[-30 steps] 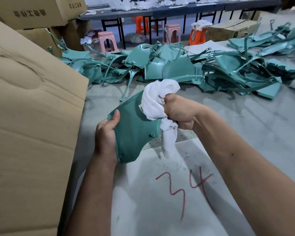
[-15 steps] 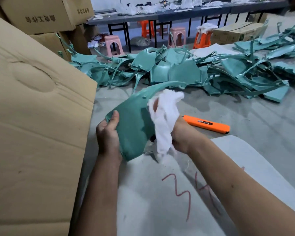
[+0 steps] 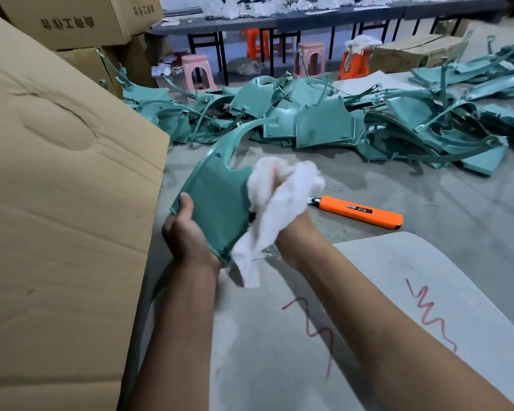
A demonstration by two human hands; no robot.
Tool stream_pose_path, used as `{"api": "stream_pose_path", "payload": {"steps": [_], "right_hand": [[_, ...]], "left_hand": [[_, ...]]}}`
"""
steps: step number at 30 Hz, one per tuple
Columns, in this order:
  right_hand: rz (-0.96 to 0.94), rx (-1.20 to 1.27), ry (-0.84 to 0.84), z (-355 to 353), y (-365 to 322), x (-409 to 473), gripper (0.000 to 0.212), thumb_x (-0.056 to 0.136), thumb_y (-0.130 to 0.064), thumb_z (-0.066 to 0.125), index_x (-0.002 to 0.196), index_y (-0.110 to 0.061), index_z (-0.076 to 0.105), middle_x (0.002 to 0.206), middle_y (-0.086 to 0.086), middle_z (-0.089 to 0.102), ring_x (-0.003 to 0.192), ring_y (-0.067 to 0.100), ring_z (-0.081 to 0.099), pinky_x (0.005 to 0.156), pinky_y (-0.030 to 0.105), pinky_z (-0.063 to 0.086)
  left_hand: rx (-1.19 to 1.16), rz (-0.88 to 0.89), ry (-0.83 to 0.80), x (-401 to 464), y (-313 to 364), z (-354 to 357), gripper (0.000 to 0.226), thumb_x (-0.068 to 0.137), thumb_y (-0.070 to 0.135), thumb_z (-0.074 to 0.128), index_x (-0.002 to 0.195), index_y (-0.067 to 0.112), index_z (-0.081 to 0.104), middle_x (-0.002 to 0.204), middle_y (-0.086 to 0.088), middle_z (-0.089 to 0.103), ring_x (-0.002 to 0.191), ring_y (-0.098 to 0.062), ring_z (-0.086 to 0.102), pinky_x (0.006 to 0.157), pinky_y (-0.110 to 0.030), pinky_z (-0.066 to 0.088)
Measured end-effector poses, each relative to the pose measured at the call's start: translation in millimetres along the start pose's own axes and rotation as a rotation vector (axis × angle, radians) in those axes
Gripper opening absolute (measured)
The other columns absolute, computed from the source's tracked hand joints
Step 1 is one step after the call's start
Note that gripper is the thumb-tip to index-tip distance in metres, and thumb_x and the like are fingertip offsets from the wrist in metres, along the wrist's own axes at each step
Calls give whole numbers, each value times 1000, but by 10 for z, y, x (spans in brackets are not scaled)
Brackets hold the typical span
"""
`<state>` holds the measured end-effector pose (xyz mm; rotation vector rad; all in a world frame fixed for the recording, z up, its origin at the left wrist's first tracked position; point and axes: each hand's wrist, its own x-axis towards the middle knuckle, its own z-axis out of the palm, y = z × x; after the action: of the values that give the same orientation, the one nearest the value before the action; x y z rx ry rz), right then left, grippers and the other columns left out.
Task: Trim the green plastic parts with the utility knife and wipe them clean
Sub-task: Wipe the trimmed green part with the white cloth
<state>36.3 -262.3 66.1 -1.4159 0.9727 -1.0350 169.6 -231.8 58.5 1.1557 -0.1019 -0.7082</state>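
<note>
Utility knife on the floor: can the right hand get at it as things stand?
Probably yes. The utility knife lies in the open just beside the right hand, nothing between them, but that hand grips the white cloth.

Grey concrete floor (image 3: 428,203) — on it an orange utility knife (image 3: 359,212), a heap of green plastic parts (image 3: 324,126), a marked white sheet (image 3: 383,268) and cardboard boxes (image 3: 57,173).

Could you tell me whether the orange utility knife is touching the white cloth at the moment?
Apart. The head view shows the orange utility knife lying on the grey floor, with a strip of bare floor between its blade end and the white cloth.
</note>
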Motion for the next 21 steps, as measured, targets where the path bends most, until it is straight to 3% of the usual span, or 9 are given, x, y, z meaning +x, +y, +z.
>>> {"api": "stream_pose_path", "payload": {"steps": [2,5,7,9,12,15,17,19,21], "right_hand": [[-209,-66,-4,146,-43,-37,36,99,1,53,78,-29,52,74,-13,53,66,6,48,64,32,45],[-354,-143,109,223,12,-33,27,86,-6,51,67,-25,47,64,-8,46,63,14,39,59,38,35],[-340,-120,119,275,-8,-45,36,88,0,53,63,-25,42,59,-10,41,59,13,34,57,34,29],[-296,-267,105,290,-46,-26,46,90,2,55,58,-26,38,54,-12,38,53,10,34,58,30,25],[-233,-421,45,380,-57,-63,40,91,-13,50,56,-25,36,56,-5,44,57,21,42,58,30,21],[-115,-584,15,417,74,-189,27,94,-24,49,71,-14,58,84,16,69,76,33,60,63,26,24],[-103,-706,-20,402,145,-254,11,94,-20,57,85,-17,63,97,13,72,88,31,65,64,24,25],[-107,-594,-42,401,104,-293,19,86,-17,59,70,-20,49,78,7,68,74,29,63,60,29,29],[-90,-400,26,371,8,-289,26,84,-20,53,60,-25,42,65,4,61,64,33,60,55,36,38]], "left_hand": [[72,66,72,-29,-18,41,34,98,32,65,108,0,71,91,-4,73,78,-19,70,51,-18,54],[79,76,174,-52,-77,51,35,98,31,65,113,-1,69,94,-2,68,84,-19,67,54,-12,49],[63,70,221,-47,-72,36,37,98,29,65,117,-2,68,100,-4,66,92,-22,65,54,-8,47],[56,88,274,-34,-57,0,39,99,28,63,120,-4,67,101,-5,63,91,-20,60,48,-4,42],[46,69,352,-15,-31,-32,38,99,28,63,119,-4,67,100,-5,59,87,-18,56,42,-4,37],[30,63,368,-31,-44,-48,35,99,29,62,116,-1,67,99,-3,60,78,-15,59,41,-4,36],[43,39,330,-3,-44,-73,44,101,36,58,123,-1,64,110,-5,62,92,-21,63,57,-6,43],[18,-5,282,33,-39,-83,53,102,43,54,129,-1,60,122,-9,62,104,-24,62,72,-12,49],[36,27,266,29,-28,-38,42,100,36,60,118,-1,65,107,-7,63,81,-18,62,54,-10,44]]}}
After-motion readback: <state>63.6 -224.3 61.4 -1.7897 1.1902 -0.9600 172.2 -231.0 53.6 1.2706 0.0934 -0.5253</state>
